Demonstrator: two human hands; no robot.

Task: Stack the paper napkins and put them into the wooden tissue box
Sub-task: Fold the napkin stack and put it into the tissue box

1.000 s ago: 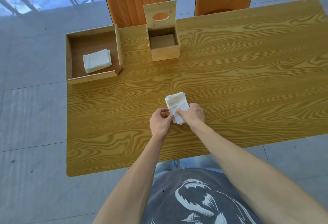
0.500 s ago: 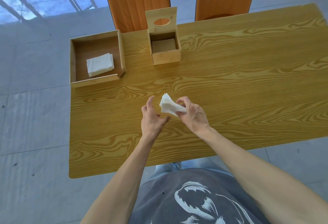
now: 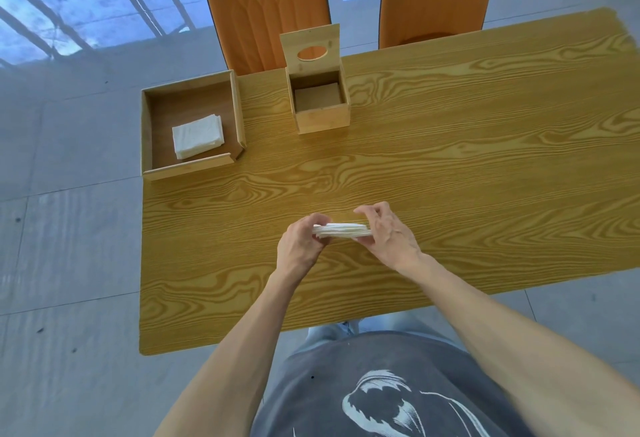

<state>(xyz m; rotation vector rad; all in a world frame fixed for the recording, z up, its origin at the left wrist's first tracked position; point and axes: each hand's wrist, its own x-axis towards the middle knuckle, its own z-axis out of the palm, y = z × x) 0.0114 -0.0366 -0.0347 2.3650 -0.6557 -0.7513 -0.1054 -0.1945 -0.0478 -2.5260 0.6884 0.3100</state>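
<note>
Two hands hold one thin stack of white paper napkins [image 3: 341,230] edge-on at centre frame, lifted just above the yellow wood-grain desk [image 3: 450,166]. Your left hand [image 3: 299,246] closes on the stack's left end, its fingers curled around the edge. Your right hand [image 3: 388,234] closes on the right end, thumb side underneath and fingers [image 3: 367,210] arched over the top. Both forearms enter from the bottom of the frame and converge on the stack, which lies roughly level between the hands.

Progress, as judged from this view: the stack in hand looks squared, so the stacking step for these napkins appears nearly finished. Nothing has been put away yet. The small light-wood tissue box [image 3: 320,104] in the upper centre stands with its oval-holed lid [image 3: 311,50] raised, and only its brown floor shows inside. It is well apart from your hands.

A second pile of folded white napkins [image 3: 198,136] rests in the shallow open wooden tray [image 3: 149,124] at the upper left. You probably need to gather that pile too.
</note>
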